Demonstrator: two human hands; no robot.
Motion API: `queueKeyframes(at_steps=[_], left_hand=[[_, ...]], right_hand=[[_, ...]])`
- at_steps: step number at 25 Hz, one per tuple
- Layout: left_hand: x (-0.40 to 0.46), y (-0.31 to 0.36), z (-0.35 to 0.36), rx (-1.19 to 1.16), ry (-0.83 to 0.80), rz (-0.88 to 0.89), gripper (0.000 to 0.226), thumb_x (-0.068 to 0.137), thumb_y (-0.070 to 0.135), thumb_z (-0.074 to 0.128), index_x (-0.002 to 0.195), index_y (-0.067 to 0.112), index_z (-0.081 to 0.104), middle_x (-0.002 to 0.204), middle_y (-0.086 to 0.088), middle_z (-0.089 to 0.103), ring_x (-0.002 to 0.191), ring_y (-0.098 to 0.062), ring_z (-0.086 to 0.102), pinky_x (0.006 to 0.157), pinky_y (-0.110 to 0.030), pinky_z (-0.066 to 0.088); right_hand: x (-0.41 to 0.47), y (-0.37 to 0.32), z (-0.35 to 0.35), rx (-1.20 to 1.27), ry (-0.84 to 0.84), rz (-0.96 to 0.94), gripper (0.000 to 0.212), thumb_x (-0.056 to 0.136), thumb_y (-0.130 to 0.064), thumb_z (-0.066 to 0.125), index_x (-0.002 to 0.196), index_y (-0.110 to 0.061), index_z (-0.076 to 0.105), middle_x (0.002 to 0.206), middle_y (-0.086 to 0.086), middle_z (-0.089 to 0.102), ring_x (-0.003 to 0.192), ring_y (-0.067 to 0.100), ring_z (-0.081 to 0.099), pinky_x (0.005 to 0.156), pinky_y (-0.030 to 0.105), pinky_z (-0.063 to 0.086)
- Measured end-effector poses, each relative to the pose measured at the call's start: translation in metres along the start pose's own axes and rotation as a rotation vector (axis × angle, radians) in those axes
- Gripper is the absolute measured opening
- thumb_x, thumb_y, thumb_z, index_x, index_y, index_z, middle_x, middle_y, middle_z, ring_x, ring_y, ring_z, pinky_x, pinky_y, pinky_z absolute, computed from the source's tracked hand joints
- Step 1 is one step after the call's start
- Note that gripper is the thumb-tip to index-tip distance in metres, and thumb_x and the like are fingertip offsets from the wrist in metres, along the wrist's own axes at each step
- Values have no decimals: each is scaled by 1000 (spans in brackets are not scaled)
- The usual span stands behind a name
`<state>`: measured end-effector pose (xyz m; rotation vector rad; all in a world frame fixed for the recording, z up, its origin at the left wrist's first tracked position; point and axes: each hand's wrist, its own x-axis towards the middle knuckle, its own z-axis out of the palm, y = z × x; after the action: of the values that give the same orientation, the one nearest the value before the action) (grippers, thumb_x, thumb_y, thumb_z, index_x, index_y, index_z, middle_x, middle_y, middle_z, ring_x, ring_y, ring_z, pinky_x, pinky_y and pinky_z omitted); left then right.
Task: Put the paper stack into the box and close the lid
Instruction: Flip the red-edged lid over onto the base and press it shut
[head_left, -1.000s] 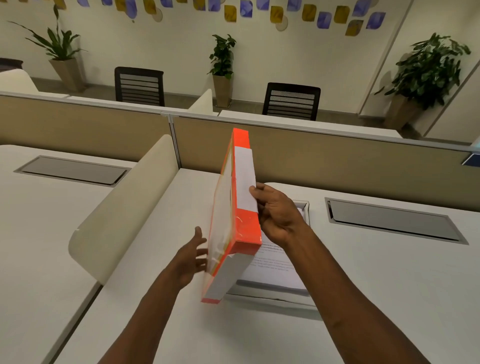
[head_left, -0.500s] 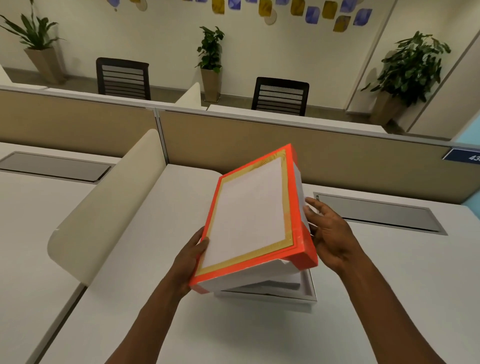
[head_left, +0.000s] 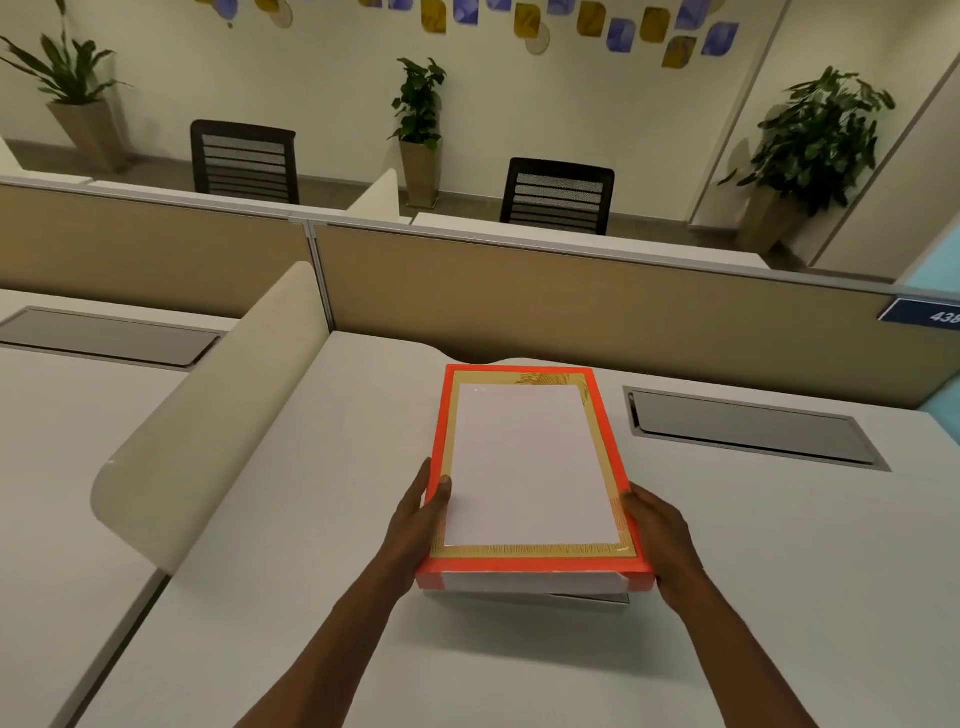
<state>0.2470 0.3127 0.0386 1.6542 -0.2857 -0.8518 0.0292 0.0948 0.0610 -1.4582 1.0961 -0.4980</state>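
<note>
We hold the orange lid (head_left: 530, 467) flat over the white box (head_left: 587, 601) on the tabletop (head_left: 322, 545). Our left hand (head_left: 415, 525) pinches its left edge, thumb on top. Our right hand (head_left: 657, 535) pinches the right edge. Only a thin strip of box peeks out underneath. We cannot see the paper stack.

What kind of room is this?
Most likely an office: rows of white desks split by tan divider panels, black office chairs behind them, and potted plants along the wall.
</note>
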Motion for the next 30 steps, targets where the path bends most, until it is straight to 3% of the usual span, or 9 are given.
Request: queueKeyframes(at_steps=[3, 6, 10, 14, 17, 23, 30], left_hand=[[0, -3, 8, 54, -26, 13, 77, 82, 71, 47, 151, 48, 25, 154, 6, 43, 110, -16, 58, 86, -32, 55], [3, -2, 16, 124, -47, 49, 76, 84, 71, 44, 153, 49, 19, 156, 5, 40, 105, -8, 57, 81, -23, 53], [5, 2, 25, 200, -75, 73, 79, 85, 72, 40, 154, 47, 10, 157, 4, 38, 122, -21, 56, 101, -41, 51], [4, 2, 21, 257, -75, 95, 86, 82, 75, 38, 155, 45, 4, 158, 5, 36, 131, -27, 54, 105, -45, 50], [5, -1, 20, 264, -68, 115, 81, 88, 71, 40, 155, 43, 3, 158, 5, 37, 129, -27, 56, 105, -48, 51], [9, -9, 22, 265, -63, 106, 79, 91, 68, 39, 156, 41, 4, 159, 6, 35, 131, -28, 55, 106, -51, 51], [14, -17, 15, 226, -33, 81, 62, 99, 55, 28, 157, 38, 11, 158, 3, 38, 136, -27, 50, 110, -47, 45]], right_hand=[[0, 27, -2, -66, 42, -21, 29, 102, -32, 51, 127, -27, 64, 107, -6, 72, 90, 16, 69, 66, 28, 53], [4, 45, -3, -115, 48, -16, 35, 103, -33, 47, 135, -23, 59, 116, 2, 69, 97, 21, 66, 75, 34, 55], [11, 54, -1, -201, 58, -4, 38, 105, -30, 42, 140, -21, 53, 130, 8, 63, 108, 27, 60, 96, 46, 52], [13, 58, 8, -296, 41, 0, 42, 105, -30, 38, 145, -19, 48, 137, 10, 58, 116, 30, 55, 103, 48, 46], [15, 55, 12, -345, 37, -21, 42, 106, -30, 37, 144, -19, 48, 133, 10, 60, 112, 30, 57, 100, 46, 49], [17, 56, 10, -410, 31, -47, 41, 106, -30, 36, 144, -20, 48, 118, 9, 64, 94, 26, 61, 81, 37, 51], [15, 53, 16, -503, 19, -77, 42, 106, -32, 33, 142, -18, 49, 120, 11, 66, 96, 28, 62, 81, 35, 50]])
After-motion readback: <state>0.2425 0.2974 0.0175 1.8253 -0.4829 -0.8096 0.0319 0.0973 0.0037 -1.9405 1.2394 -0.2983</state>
